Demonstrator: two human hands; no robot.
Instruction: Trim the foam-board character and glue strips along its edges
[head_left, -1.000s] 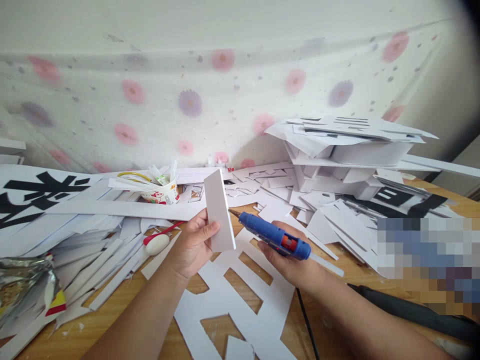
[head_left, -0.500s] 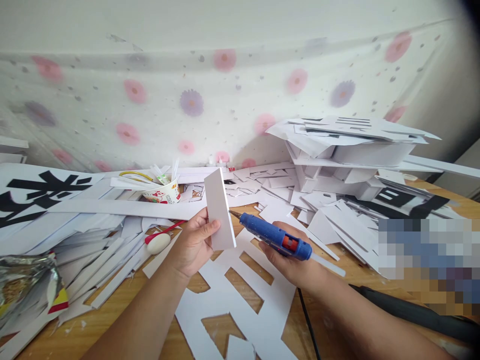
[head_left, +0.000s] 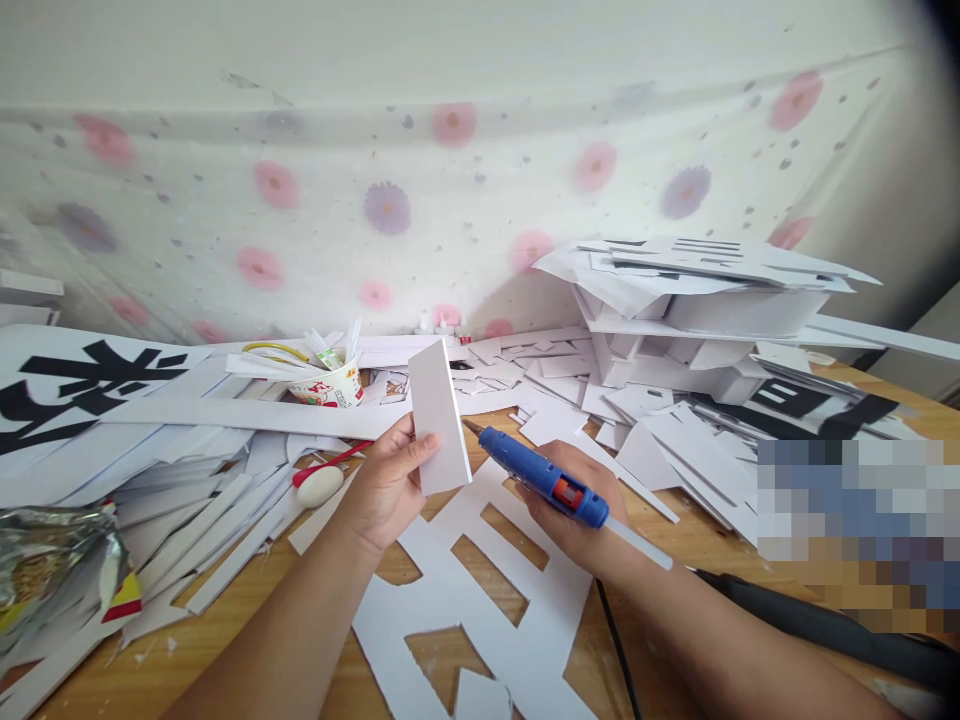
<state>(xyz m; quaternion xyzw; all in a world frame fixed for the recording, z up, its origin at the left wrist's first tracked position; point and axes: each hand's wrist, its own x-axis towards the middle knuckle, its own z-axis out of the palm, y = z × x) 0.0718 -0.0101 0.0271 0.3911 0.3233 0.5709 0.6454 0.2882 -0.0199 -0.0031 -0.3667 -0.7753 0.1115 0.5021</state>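
Note:
My left hand [head_left: 394, 470] pinches a flat white foam board piece [head_left: 439, 415] by its lower left side, holding it upright above the table. Gripped in my right hand [head_left: 574, 500] is a blue hot glue gun [head_left: 540, 475], its nozzle pointing left at the board's right edge. The tip appears very close to that edge; whether it touches, I cannot tell. A clear glue stick [head_left: 637, 543] sticks out of the gun's back end. Beneath both hands lies a white board sheet [head_left: 480, 500] with cut-out openings.
White offcuts [head_left: 217, 540] and a red-handled spoon [head_left: 319, 485] lie on the left. A paper cup [head_left: 330, 385] with strips stands behind. Stacked white board structures [head_left: 697, 300] rise at back right. A black cord [head_left: 616, 650] runs below my right hand.
The glue gun has shifted slightly, its back end tipping lower and to the left. The board piece has stayed nearly in place in my left hand. The view has moved a little.

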